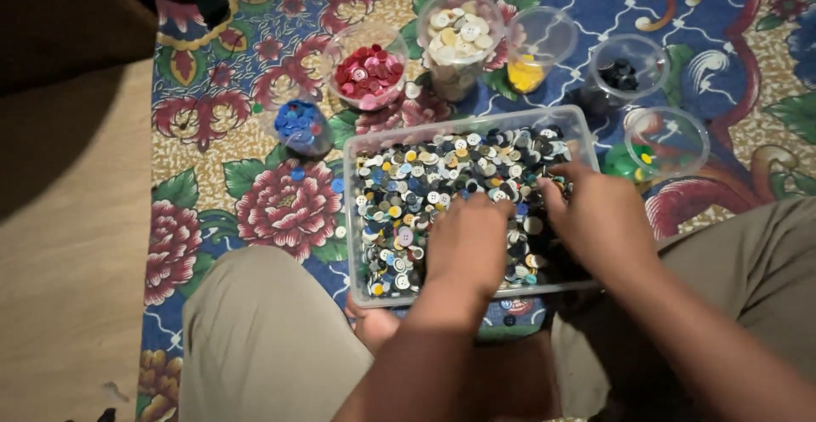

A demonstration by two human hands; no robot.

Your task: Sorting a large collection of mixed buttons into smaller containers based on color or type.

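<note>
I see both my left hand (467,239) and right hand (595,218) resting knuckles-up in the clear tub (361,218) of mixed buttons (425,188) beneath them; fingers curled under, grip unclear; sorted cups (459,39) just beyond.

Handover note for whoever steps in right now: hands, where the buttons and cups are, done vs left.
Left hand: palm down in the clear tray, fingers in the mixed buttons; whether it has pinched one is hidden.
Right hand: also in the tray, right side, fingers curled into the pile; grasp hidden.
Tray sits on the floral rug between the knees.
Cups behind it: blue, red, white, yellow, black, green.
Done: each cup holds some buttons; white is fullest.
Left: tray still covered with mixed colours.
</note>
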